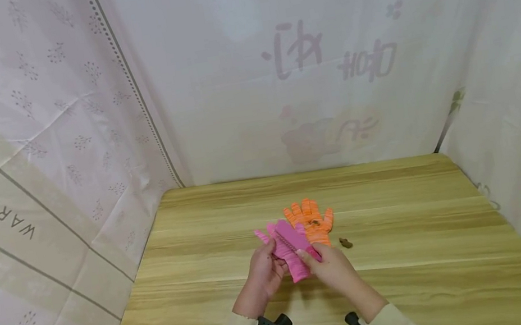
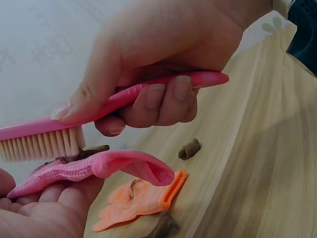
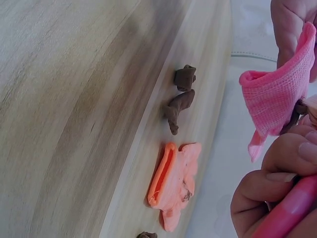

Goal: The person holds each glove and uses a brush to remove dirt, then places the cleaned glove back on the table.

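A pink knitted glove (image 1: 299, 271) lies over the fingers of my left hand (image 1: 259, 272), which grips it above the table with the thumb at its left edge. My right hand (image 1: 333, 271) holds a pink brush (image 2: 133, 92) by its handle. The brush's pale bristles (image 2: 42, 145) face down onto the glove and touch it. Beside the bristle tips, a brown clay-like lump (image 2: 94, 151) sits on the glove. The glove's cuff hangs loose toward the right in the left wrist view.
An orange glove (image 1: 321, 232) with brown smears lies just behind the hands. Brown lumps (image 2: 189, 148) lie on the wooden table (image 1: 191, 241) around it; two (image 3: 185, 78) (image 3: 177, 111) show near its cuff in the right wrist view. Patterned curtains (image 1: 231, 104) hang around the table.
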A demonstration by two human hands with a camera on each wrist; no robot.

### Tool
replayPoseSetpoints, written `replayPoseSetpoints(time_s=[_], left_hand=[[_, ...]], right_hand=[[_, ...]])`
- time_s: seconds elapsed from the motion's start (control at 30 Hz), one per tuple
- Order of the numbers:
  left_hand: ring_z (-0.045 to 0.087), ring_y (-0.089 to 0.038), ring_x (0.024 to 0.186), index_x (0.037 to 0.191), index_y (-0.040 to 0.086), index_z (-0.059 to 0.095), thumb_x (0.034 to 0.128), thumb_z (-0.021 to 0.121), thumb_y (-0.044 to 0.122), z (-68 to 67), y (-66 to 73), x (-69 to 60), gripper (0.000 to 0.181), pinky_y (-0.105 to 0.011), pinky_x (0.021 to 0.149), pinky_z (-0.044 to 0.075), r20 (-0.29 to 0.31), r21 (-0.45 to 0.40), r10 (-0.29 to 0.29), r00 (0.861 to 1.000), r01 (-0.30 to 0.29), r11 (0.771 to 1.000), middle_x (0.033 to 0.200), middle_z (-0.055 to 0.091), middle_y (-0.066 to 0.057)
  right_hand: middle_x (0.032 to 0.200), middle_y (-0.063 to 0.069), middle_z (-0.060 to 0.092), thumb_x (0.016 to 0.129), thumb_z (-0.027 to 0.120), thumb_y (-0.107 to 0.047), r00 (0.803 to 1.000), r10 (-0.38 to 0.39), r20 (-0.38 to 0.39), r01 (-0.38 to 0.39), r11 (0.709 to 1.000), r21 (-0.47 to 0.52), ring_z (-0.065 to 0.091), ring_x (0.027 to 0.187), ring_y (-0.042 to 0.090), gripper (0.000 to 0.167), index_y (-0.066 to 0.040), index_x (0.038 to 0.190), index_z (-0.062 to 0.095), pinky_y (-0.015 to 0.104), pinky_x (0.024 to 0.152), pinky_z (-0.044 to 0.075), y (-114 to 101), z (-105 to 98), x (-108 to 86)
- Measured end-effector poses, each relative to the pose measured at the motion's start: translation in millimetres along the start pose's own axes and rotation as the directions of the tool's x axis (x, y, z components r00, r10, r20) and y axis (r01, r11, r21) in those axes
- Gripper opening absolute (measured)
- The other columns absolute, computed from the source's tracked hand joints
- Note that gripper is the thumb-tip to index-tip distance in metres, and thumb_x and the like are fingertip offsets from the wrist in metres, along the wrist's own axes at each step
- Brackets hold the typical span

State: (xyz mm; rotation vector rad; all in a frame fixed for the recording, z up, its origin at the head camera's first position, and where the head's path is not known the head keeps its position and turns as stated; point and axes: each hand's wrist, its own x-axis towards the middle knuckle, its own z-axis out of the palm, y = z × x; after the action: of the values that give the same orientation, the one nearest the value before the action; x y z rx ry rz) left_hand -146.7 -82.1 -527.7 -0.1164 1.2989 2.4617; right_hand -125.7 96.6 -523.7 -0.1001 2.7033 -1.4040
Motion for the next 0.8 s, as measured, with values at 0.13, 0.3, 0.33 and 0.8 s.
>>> replayPoseSetpoints(time_s=[0.13,0.3,0.33,0.8], left_hand=[[0.073,-0.012,0.096,0.133,-0.009,0.045,0.1126,0.028,0.027,-1.0,0.8,0.6,0.045,-0.032,0.087,0.060,-0.001,0.001,0.005,1.000,-0.005,1.000,0.100,0.075,-0.005],[0.072,-0.014,0.102,0.137,-0.010,0.043,0.1128,0.027,0.027,-2.8,0.9,1.6,0.047,-0.036,0.093,0.058,0.006,-0.005,0.013,1.000,-0.013,1.000,0.107,0.075,-0.009],[0.072,-0.014,0.103,0.137,-0.010,0.042,0.1128,0.027,0.027,-3.1,1.0,1.4,0.047,-0.036,0.094,0.058,0.009,-0.005,0.014,1.000,-0.014,1.000,0.108,0.075,-0.009],[0.071,-0.015,0.104,0.134,-0.008,0.042,0.1121,0.029,0.027,-5.0,2.2,-0.9,0.043,-0.033,0.092,0.058,-0.033,-0.032,0.002,0.999,-0.004,0.999,0.108,0.074,-0.007]], right_hand=[[0.066,-0.001,0.045,0.098,0.058,-0.055,1.000,-0.001,-0.011,0.001,1.000,-0.003,0.043,0.062,0.013,0.045,-0.012,0.083,0.059,0.027,0.055,0.036,0.7,-1.4,0.6],[0.067,-0.001,0.046,0.098,0.058,-0.055,1.000,0.007,-0.015,-0.007,1.000,-0.010,0.042,0.062,0.013,0.044,-0.013,0.084,0.059,0.027,0.055,0.035,1.1,-3.2,0.4],[0.067,-0.001,0.046,0.098,0.058,-0.055,1.000,0.010,-0.015,-0.010,1.000,-0.011,0.042,0.062,0.013,0.044,-0.013,0.083,0.059,0.027,0.055,0.035,1.4,-3.3,0.5],[0.066,-0.001,0.041,0.100,0.059,-0.048,1.000,0.022,-0.007,-0.022,0.999,0.034,0.037,0.060,0.012,0.041,-0.012,0.080,0.056,0.025,0.054,0.033,8.9,-6.0,1.5]])
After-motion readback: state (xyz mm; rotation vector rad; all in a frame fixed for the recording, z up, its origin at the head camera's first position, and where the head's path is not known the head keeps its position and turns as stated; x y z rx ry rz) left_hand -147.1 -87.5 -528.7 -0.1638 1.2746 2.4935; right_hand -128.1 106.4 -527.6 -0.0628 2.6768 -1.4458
